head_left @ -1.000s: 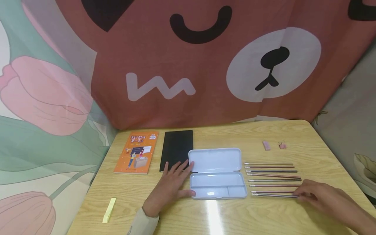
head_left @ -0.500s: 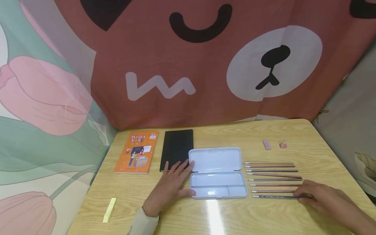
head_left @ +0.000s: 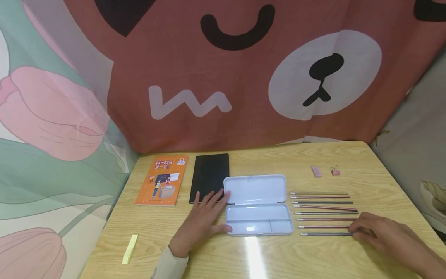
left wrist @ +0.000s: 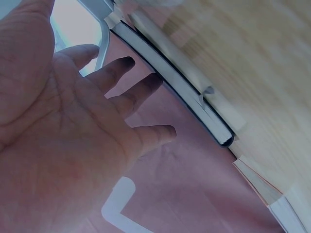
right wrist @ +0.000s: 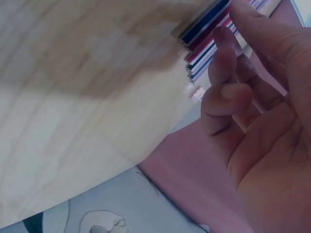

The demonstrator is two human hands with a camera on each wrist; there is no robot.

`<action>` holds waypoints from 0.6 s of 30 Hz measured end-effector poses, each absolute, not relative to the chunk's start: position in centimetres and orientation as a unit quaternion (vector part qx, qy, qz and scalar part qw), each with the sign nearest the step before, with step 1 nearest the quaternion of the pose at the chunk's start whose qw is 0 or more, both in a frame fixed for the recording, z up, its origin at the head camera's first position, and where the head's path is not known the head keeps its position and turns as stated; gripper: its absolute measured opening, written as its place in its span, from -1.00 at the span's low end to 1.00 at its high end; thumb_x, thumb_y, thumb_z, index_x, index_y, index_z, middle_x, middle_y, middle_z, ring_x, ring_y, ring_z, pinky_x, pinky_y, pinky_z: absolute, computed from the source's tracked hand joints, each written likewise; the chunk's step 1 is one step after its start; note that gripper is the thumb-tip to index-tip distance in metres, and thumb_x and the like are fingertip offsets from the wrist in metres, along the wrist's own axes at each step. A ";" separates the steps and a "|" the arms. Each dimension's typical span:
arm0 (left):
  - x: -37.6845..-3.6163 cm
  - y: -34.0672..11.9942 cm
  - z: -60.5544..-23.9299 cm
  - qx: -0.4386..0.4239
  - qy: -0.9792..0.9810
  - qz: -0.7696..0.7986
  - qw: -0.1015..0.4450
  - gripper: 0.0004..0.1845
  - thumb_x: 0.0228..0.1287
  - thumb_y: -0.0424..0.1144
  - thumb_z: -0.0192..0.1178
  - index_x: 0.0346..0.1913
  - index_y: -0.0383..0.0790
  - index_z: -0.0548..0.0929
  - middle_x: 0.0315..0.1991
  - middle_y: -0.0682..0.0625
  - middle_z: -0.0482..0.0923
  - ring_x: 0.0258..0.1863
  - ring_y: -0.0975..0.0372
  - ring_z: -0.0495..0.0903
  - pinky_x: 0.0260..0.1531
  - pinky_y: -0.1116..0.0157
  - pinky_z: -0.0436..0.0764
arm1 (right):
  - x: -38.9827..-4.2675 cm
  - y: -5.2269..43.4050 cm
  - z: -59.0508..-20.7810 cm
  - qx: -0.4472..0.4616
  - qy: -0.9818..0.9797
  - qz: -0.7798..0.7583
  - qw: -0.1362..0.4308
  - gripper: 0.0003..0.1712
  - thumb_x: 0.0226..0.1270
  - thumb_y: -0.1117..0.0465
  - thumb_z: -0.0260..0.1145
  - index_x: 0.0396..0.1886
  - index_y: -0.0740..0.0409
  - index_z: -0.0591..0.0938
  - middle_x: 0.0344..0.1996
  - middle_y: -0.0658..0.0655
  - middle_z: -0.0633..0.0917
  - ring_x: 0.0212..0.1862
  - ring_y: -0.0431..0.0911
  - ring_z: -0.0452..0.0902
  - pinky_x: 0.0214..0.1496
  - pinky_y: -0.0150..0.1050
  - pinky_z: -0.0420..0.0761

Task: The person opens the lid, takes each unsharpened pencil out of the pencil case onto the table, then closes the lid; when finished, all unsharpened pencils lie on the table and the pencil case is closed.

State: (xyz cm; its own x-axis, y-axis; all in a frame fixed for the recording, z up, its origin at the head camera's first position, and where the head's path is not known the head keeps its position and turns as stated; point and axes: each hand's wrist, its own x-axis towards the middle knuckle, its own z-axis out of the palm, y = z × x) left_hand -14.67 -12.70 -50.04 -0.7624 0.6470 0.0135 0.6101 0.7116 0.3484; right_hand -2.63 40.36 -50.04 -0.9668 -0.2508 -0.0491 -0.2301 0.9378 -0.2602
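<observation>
Head view: pencil case (head_left: 258, 205) open, empty.
Left hand (head_left: 202, 223) flat beside it; right hand (head_left: 374, 230) fingertips on nearest pencil (head_left: 325, 234); all pencils on tabletop (head_left: 278, 255).

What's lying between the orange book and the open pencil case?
In the head view, a black notebook lies between the orange book and the pencil case; the left hand rests just before it.

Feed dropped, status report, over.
Left hand flat beside open pencil case. Right hand touching nearest pencil. Nothing between pencil and case.
</observation>
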 end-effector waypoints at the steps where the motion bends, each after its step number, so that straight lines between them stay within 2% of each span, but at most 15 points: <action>1: -14.7 -12.7 -50.1 0.341 0.923 0.167 0.054 0.09 0.38 0.32 0.41 0.80 -0.01 0.18 0.77 -0.18 0.19 0.68 -0.29 0.27 0.61 -0.55 -0.05 | -2.6 40.2 -50.0 -0.117 0.984 -0.127 0.032 -0.73 0.23 0.20 0.68 -0.21 -0.29 0.82 -0.33 -0.40 0.64 -0.36 -0.55 0.44 -0.43 -0.38 0.55; 6: -14.6 -12.8 -50.3 0.343 0.923 0.167 0.048 0.08 0.38 0.32 0.41 0.80 -0.02 0.19 0.78 -0.21 0.15 0.68 -0.29 0.27 0.62 -0.53 -0.05 | -3.2 38.8 -49.6 -0.126 0.985 -0.111 -0.041 -0.77 0.28 0.10 0.67 -0.21 -0.35 0.80 -0.32 -0.40 0.70 -0.34 -0.53 0.55 -0.40 -0.34 0.62; 7: -14.6 -12.9 -50.3 0.344 0.922 0.169 0.049 0.09 0.38 0.32 0.41 0.80 -0.02 0.19 0.78 -0.22 0.13 0.68 -0.29 0.26 0.63 -0.53 -0.05 | -3.4 38.4 -49.6 -0.134 0.983 -0.111 -0.056 -0.78 0.29 0.09 0.67 -0.21 -0.36 0.80 -0.32 -0.40 0.70 -0.34 -0.54 0.52 -0.41 -0.34 0.61; 10: -14.5 -12.9 -50.2 0.343 0.920 0.180 0.050 0.09 0.38 0.30 0.43 0.80 -0.03 0.20 0.79 -0.25 0.08 0.69 -0.29 0.24 0.65 -0.50 -0.05 | -4.0 36.9 -49.4 -0.149 0.978 -0.103 -0.103 -0.80 0.28 0.05 0.67 -0.18 -0.35 0.81 -0.23 -0.31 0.76 -0.31 -0.48 0.59 -0.43 -0.35 0.60; 12: -14.4 -12.9 -50.1 0.345 0.919 0.186 0.049 0.08 0.38 0.28 0.44 0.79 -0.04 0.20 0.79 -0.27 0.06 0.70 -0.28 0.24 0.65 -0.49 -0.06 | -4.6 35.8 -49.1 -0.155 0.974 -0.103 -0.129 -0.80 0.31 0.03 0.66 -0.13 -0.32 0.83 -0.13 -0.18 0.81 -0.26 -0.37 0.68 -0.47 -0.37 0.56; 15: -14.3 -12.8 -50.0 0.350 0.917 0.190 0.037 0.07 0.37 0.27 0.46 0.78 -0.05 0.23 0.79 -0.28 0.06 0.70 -0.28 0.24 0.66 -0.48 -0.05 | -5.6 33.9 -48.8 -0.164 0.969 -0.097 -0.160 -0.69 0.32 0.01 0.66 0.02 -0.20 0.83 -0.02 -0.05 0.81 -0.15 -0.16 0.74 -0.48 -0.35 0.55; 18: -14.3 -12.8 -49.8 0.357 0.915 0.188 0.017 0.06 0.36 0.27 0.45 0.78 -0.01 0.25 0.80 -0.27 0.05 0.72 -0.26 0.20 0.67 -0.46 -0.03 | -6.8 32.1 -48.4 -0.182 0.962 -0.110 -0.170 -0.46 0.30 0.00 0.67 0.24 -0.07 0.75 0.09 0.02 0.76 0.02 -0.02 0.73 -0.25 -0.14 0.72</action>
